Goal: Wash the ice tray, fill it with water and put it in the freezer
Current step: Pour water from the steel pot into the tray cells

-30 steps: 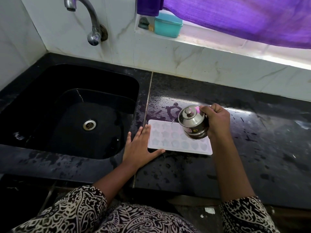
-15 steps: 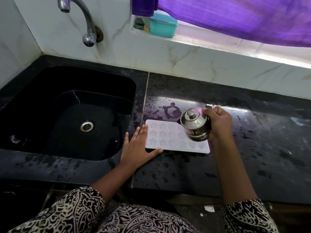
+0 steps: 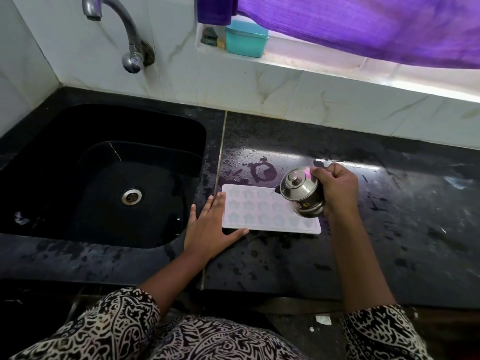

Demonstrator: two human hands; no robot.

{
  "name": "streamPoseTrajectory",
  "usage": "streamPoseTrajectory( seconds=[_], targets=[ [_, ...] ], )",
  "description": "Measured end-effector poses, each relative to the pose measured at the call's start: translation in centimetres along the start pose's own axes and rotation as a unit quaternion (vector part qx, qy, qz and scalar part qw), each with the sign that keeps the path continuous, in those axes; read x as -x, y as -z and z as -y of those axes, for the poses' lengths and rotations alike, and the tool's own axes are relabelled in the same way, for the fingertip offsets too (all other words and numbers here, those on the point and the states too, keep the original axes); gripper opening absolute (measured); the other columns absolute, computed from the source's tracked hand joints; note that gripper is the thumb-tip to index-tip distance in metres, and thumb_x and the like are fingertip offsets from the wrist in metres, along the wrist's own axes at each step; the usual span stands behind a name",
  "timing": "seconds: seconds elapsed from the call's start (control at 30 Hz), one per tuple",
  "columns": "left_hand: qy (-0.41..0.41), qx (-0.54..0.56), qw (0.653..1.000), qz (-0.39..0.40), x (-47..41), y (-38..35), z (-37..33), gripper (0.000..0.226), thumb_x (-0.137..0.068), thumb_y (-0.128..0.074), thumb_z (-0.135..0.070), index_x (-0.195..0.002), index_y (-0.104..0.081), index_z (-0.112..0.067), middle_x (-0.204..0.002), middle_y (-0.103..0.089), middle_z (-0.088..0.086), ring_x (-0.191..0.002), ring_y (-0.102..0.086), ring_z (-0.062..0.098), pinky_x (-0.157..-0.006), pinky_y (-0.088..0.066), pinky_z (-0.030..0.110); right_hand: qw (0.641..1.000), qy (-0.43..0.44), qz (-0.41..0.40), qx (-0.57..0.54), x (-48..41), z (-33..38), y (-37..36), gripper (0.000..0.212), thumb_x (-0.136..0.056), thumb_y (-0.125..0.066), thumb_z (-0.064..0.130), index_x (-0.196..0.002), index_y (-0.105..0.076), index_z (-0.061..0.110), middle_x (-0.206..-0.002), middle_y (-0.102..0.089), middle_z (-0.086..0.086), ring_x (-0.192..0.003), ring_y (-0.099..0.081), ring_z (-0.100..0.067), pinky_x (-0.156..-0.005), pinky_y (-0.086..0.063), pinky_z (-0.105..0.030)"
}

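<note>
Little has shifted since a moment ago: the ice tray lies where it lay on the wet black tabletop, and the steel pot has only dipped a touch lower over the tray's right end; the left hand stays flat, its fingers straight against the tray's left edge and the thumb along the near edge, steadying it and gripping nothing; the right hand is curled round the lidded pot, holding it tilted with its small spout towards the star-shaped cavities just left of those fingers; whether water is running, or how many cavities are full, I cannot tell. Washing looks done, judging by the wet tray and tabletop; filling seems under way; carrying it to the freezer is left, and no freezer shows. Beyond the right fingers a wet ring marks the tabletop; left of the left hand is the dark sink, with the tap above it.
</note>
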State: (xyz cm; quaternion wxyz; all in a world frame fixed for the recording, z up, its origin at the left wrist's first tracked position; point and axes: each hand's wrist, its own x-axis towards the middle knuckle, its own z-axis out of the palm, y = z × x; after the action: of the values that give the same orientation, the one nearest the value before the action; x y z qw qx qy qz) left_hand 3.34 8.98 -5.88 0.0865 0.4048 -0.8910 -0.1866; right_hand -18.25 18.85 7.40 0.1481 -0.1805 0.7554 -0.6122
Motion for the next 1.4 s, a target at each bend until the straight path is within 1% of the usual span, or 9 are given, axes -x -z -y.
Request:
streamPoseTrajectory(
  seconds=[0.13, 0.33, 0.57, 0.7, 0.77, 0.83, 1.0, 1.13, 1.4],
  targets=[
    [0.001, -0.004, 1.000, 0.001, 0.05, 0.06, -0.03, 0.108, -0.074, -0.029, -0.087, -0.155, 0.002, -0.022, -0.163, -0.007, -0.008, -0.149, -0.001, 0.009, -0.118, 0.003, 0.046, 1.000, 0.002, -0.002, 0.005, 0.05, 0.14, -0.05, 0.033, -0.078, -0.068, 0.008, -0.060, -0.042, 0.017, -0.065, -0.048, -0.009, -0.066, -0.046, -0.019, -0.060, -0.043, -0.030],
    [0.000, 0.002, 1.000, -0.002, 0.06, 0.03, 0.00, 0.108, -0.075, -0.031, -0.086, -0.155, 0.002, -0.022, -0.163, -0.008, -0.007, -0.150, -0.003, 0.010, -0.119, 0.002, 0.047, 1.000, 0.005, -0.001, 0.010, 0.27, 0.28, -0.01, 0.033, -0.079, -0.067, 0.008, -0.060, -0.042, 0.018, -0.062, -0.050, -0.003, -0.063, -0.048, -0.017, -0.059, -0.044, -0.029],
    [0.001, 0.001, 1.000, -0.002, 0.09, 0.08, -0.10, 0.107, -0.076, -0.032, -0.086, -0.155, 0.002, -0.022, -0.163, -0.008, -0.007, -0.149, -0.003, 0.010, -0.118, 0.002, 0.047, 1.000, 0.007, 0.000, 0.008, 0.45, 0.49, 0.06, 0.033, -0.080, -0.067, 0.008, -0.060, -0.042, 0.018, -0.060, -0.050, -0.001, -0.061, -0.049, -0.014, -0.055, -0.044, -0.026],
    [0.001, 0.002, 1.000, -0.006, 0.06, -0.08, 0.05, 0.107, -0.075, -0.032, -0.086, -0.155, 0.001, -0.023, -0.163, -0.009, -0.008, -0.150, -0.004, 0.010, -0.119, 0.001, 0.047, 1.000, 0.009, -0.001, 0.010, 0.43, 0.55, 0.04, 0.032, -0.080, -0.067, 0.008, -0.061, -0.042, 0.016, -0.064, -0.050, -0.006, -0.063, -0.048, -0.017, -0.058, -0.043, -0.027],
    [0.001, -0.001, 1.000, -0.006, 0.05, -0.11, 0.04, 0.108, -0.074, -0.031, -0.087, -0.155, 0.001, -0.023, -0.163, -0.008, -0.008, -0.149, -0.003, 0.010, -0.119, 0.001, 0.047, 1.000, 0.009, -0.001, 0.010, 0.41, 0.58, 0.05, 0.032, -0.080, -0.067, 0.008, -0.062, -0.042, 0.016, -0.066, -0.049, -0.008, -0.064, -0.047, -0.017, -0.056, -0.043, -0.025],
    [0.001, 0.001, 1.000, -0.005, -0.01, -0.08, 0.01, 0.108, -0.075, -0.031, -0.087, -0.155, 0.001, -0.023, -0.163, -0.009, -0.008, -0.149, -0.004, 0.010, -0.119, 0.001, 0.047, 1.000, 0.008, -0.002, 0.007, 0.41, 0.59, 0.06, 0.033, -0.080, -0.067, 0.008, -0.061, -0.041, 0.017, -0.063, -0.049, -0.006, -0.062, -0.047, -0.016, -0.053, -0.042, -0.022],
    [0.001, 0.000, 1.000, -0.007, 0.02, -0.12, 0.04, 0.108, -0.075, -0.031, -0.087, -0.155, 0.000, -0.023, -0.163, -0.009, -0.008, -0.150, -0.004, 0.010, -0.119, 0.000, 0.047, 1.000, 0.005, -0.003, 0.003, 0.42, 0.62, 0.16, 0.033, -0.080, -0.067, 0.008, -0.061, -0.042, 0.017, -0.063, -0.050, -0.005, -0.062, -0.048, -0.016, -0.057, -0.043, -0.026],
    [0.000, 0.005, 1.000, -0.009, 0.07, -0.12, 0.04, 0.107, -0.075, -0.032, -0.087, -0.155, -0.001, -0.023, -0.163, -0.009, -0.008, -0.149, -0.004, 0.010, -0.119, 0.000, 0.048, 1.000, 0.007, -0.006, 0.003, 0.42, 0.71, 0.19, 0.033, -0.080, -0.067, 0.008, -0.061, -0.042, 0.016, -0.062, -0.050, -0.003, -0.059, -0.047, -0.014, -0.056, -0.044, -0.025],
    [0.002, 0.006, 1.000, -0.011, 0.09, -0.02, -0.06, 0.108, -0.074, -0.033, -0.087, -0.156, -0.003, -0.023, -0.163, -0.011, -0.007, -0.149, -0.005, 0.010, -0.119, 0.000, 0.048, 1.000, 0.007, -0.002, -0.003, 0.45, 0.72, 0.11, 0.032, -0.081, -0.067, 0.010, -0.060, -0.043, 0.017, -0.062, -0.053, -0.001, -0.060, -0.051, -0.012, -0.057, -0.046, -0.026]
  ],
)
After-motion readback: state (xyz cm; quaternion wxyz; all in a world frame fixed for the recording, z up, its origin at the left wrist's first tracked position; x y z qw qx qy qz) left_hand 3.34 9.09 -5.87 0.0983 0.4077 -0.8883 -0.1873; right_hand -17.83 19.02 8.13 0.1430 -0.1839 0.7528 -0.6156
